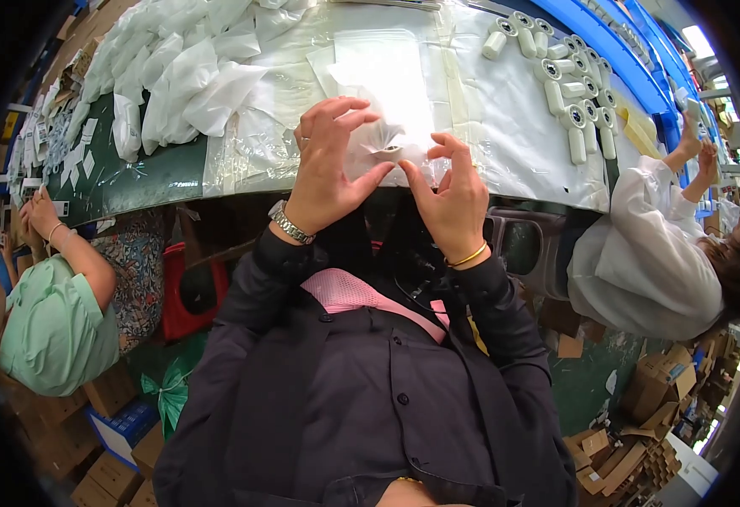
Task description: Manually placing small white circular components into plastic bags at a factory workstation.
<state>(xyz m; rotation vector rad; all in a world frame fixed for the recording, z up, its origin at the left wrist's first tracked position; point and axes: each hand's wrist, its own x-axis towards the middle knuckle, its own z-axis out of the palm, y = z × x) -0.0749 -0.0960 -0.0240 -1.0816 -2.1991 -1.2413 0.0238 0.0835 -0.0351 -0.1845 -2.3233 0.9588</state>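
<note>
A thin white bag point(368, 139) with a crumpled, partly open end stands between my hands at the table's near side. A pale rounded edge shows in its mouth; what it belongs to is mostly hidden. My left hand point(332, 156) curves around the bag's left side, fingers and thumb wide apart. On the other side, my right hand point(454, 194) has its thumb stretched toward the bag's mouth and its fingers bent but apart from the thumb. Both thumb tips are close to the bag's lower edge; whether they touch it I cannot tell. Flat white bags point(387, 51) lie stacked just beyond.
White round-headed devices with short handles point(577, 139) stand grouped at right, beside a blue rack point(640, 51). Bagged white items point(184, 84) are heaped at left. One person in green point(62, 321) works at left, another in white point(640, 253) at right. Cardboard boxes point(653, 380) lie behind.
</note>
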